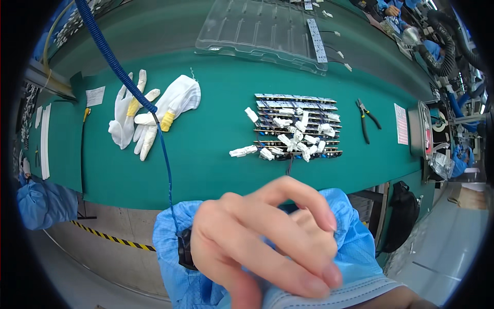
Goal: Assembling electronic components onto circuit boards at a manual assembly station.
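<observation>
My left hand (257,234) is raised close in front of me, its fingers bent but apart, with nothing visible in them. A black wrist strap (185,250) with a blue coiled cord (110,56) is on that wrist. Behind the left fingers shows a small part of my right hand (311,224); its own fingers are mostly hidden. Beyond both hands, a row of narrow circuit board strips (296,98) lies on the green mat, with white plug connectors (297,135) and thin wires heaped over them. Neither hand touches the boards.
White gloves with yellow patches (177,98) lie at the left. Cutting pliers (368,118) rest right of the boards, near a sheet of red labels (401,123) and a metal bin (421,129). A clear plastic tray (247,31) holding another strip stands at the back.
</observation>
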